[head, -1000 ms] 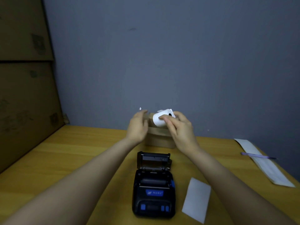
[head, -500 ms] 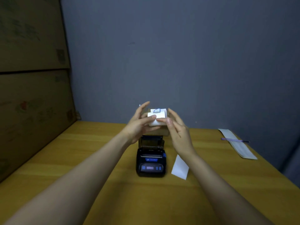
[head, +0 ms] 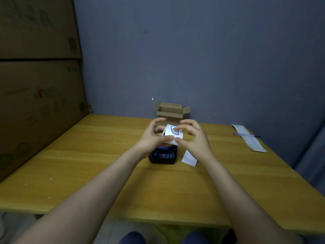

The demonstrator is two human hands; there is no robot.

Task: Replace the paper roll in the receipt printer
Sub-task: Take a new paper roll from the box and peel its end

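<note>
- White thermal paper roll sits between both hands, held in the air above the black receipt printer, which stands near the middle of the tabletop.
- Left hand cradles the roll from its left end, thumb laid across the front and fingers curled behind it, clamped on the roll.
- Right hand has its fingertips pinching at a blue-edged sticker on the roll's top; the other fingers are spread loosely apart.
- Judged step: freeing the sealed leading edge of the new roll before loading it. The printer's lid is hidden behind the hands, so whether it stands open cannot be told from here.
- Next move calls for peeling the sticker without tearing the paper, then lowering the roll into the bay with the loose end feeding toward the front.
- Against the frame half a second back, the hands have come lower and nearer the body, now covering the printer's rear; the open cardboard box at the far edge is uncovered behind them.
- A loose paper slip lies just right of the printer, as before; a longer printed strip with a purple pen across it stays near the right edge.
</note>
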